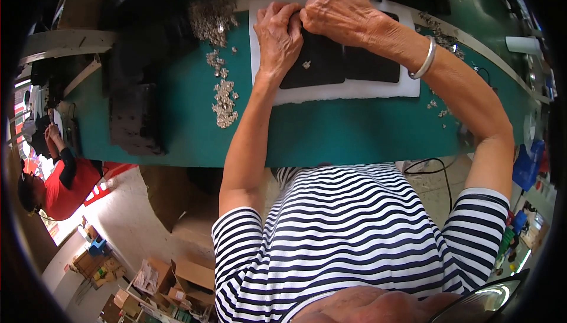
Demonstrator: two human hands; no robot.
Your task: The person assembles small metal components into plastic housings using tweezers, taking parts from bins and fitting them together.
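Two black flat panels (371, 70) lie side by side on a white sheet (348, 91) on the green table. My left hand (277, 35) rests at the upper left corner of the left panel, its fingers bent against the edge. Close beside it, my right hand (338, 17) is closed, fingertips pressed together near the left hand's fingers. Whatever the right fingers pinch is hidden. One small silvery metal piece (306, 64) sits on the left panel, below both hands.
Small metal pieces (224, 103) lie in heaps left of the sheet, with more scattered pieces (442, 110) on the right. A dark stack (134, 116) stands at the table's left. Another person in red (62, 187) is at far left. Cardboard boxes (195, 274) are below.
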